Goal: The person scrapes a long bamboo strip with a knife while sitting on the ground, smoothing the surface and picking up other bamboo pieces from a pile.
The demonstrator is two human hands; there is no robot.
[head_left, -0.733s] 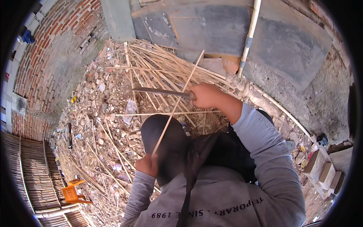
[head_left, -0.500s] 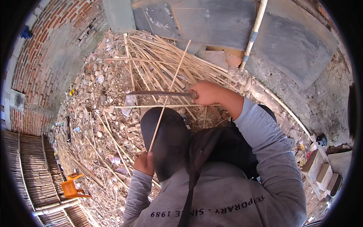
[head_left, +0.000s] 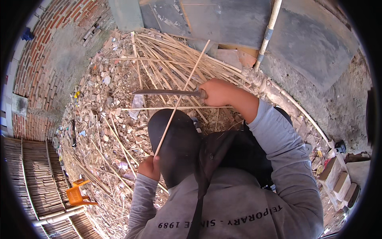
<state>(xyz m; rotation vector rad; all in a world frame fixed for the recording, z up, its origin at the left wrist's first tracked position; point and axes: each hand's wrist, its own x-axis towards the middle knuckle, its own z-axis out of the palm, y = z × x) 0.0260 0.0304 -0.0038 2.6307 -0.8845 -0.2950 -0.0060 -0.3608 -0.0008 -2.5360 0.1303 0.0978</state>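
Observation:
My left hand (head_left: 150, 167) is closed around the lower end of a thin bamboo strip (head_left: 184, 89), which slants up and away to the right. My right hand (head_left: 217, 92) grips the handle of a machete (head_left: 167, 92). Its long dark blade points left and crosses the strip near its middle; whether the edge touches the strip I cannot tell. Beyond both hands a pile of split bamboo strips (head_left: 171, 51) fans out on the ground. Another strip (head_left: 179, 108) lies crosswise just below the blade. My dark-clad legs (head_left: 173, 135) show between my arms.
Rubble and litter (head_left: 103, 91) cover the ground. A brick wall (head_left: 43, 59) rises at the left, with slatted bamboo panels (head_left: 39, 175) and an orange plastic chair (head_left: 77, 194) nearer. Grey boards (head_left: 223, 24) and a pipe (head_left: 267, 38) stand at the back. Blocks (head_left: 338, 183) are stacked at the right.
The machete and my right hand have shifted slightly up and the blade has slid along the strip. The strip's far end has moved a little right; both grips stay closed.

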